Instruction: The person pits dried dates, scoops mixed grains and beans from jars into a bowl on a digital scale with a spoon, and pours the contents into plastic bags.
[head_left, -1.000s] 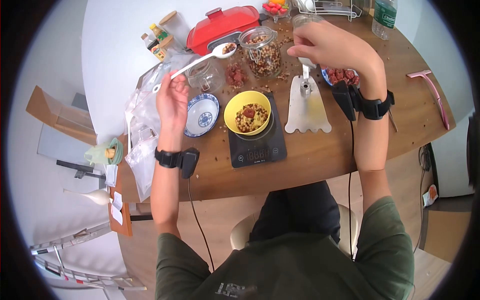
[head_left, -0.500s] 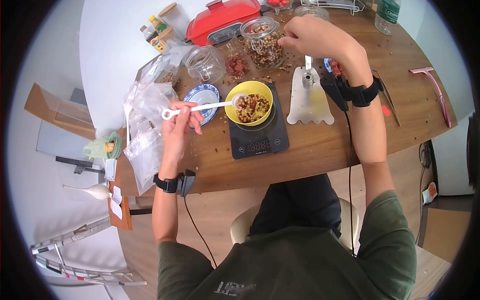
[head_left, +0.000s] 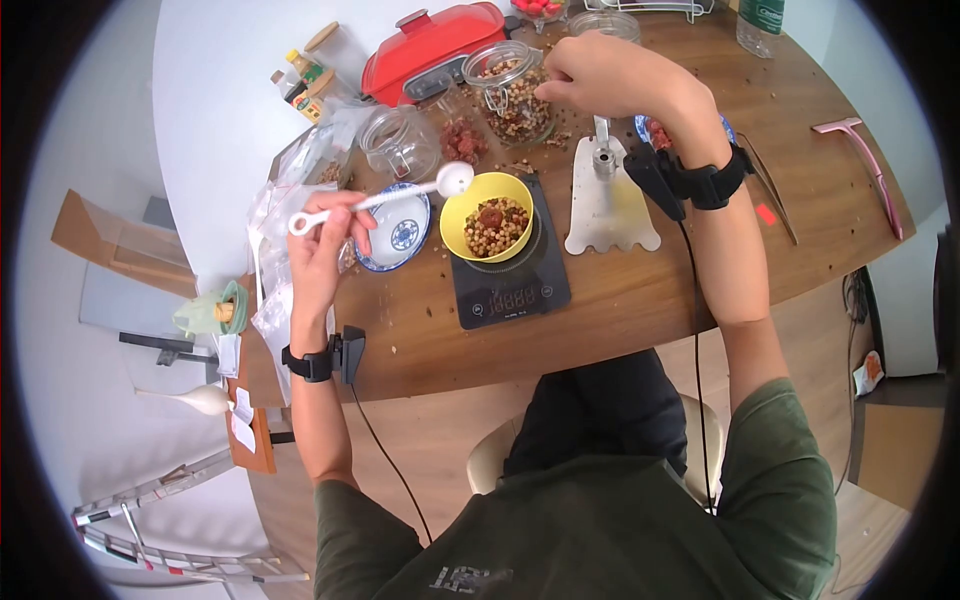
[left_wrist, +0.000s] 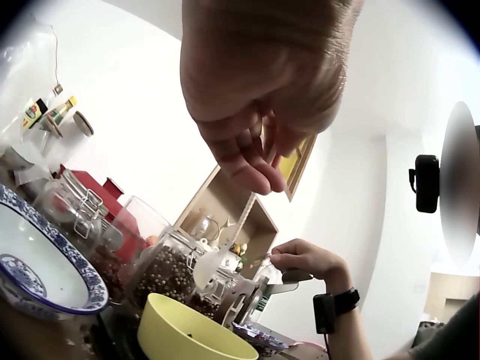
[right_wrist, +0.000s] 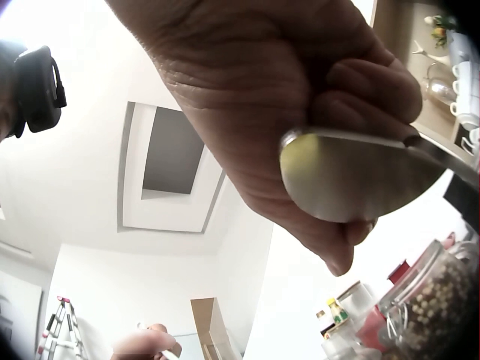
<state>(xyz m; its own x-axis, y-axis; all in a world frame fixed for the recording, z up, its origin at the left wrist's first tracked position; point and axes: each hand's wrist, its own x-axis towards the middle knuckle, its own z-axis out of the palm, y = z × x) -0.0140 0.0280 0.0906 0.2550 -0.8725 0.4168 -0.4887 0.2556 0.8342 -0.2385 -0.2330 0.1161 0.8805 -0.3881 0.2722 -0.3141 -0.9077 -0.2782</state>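
My left hand (head_left: 320,235) grips the handle of a white plastic spoon (head_left: 454,180), whose bowl is above the left rim of a yellow bowl (head_left: 462,212). Beans and a reddish piece fill the yellow bowl's bottom. It stands on a black kitchen scale (head_left: 512,290). My right hand (head_left: 622,75) hovers palm down with fingers loosely curled, fingertips by the rim of a clip-top jar (head_left: 515,110) of beans. Under it is a metal stand (head_left: 607,210) with a scalloped base plate; in the right wrist view its spoon-shaped metal part (right_wrist: 352,176) partly covers the fingers.
A blue-and-white dish (head_left: 390,250) and plastic bags (head_left: 270,320) lie left of the scale. Behind are a glass jar (head_left: 400,148), a container of reddish pieces (head_left: 462,140) and a red cooker (head_left: 432,55). Tongs (head_left: 775,195) and a pink squeegee (head_left: 870,170) lie right.
The left hand brought the loaded spoon down over the yellow bowl, its load went in, and the spoon drew back left. The right hand shifted left toward the bean jar.
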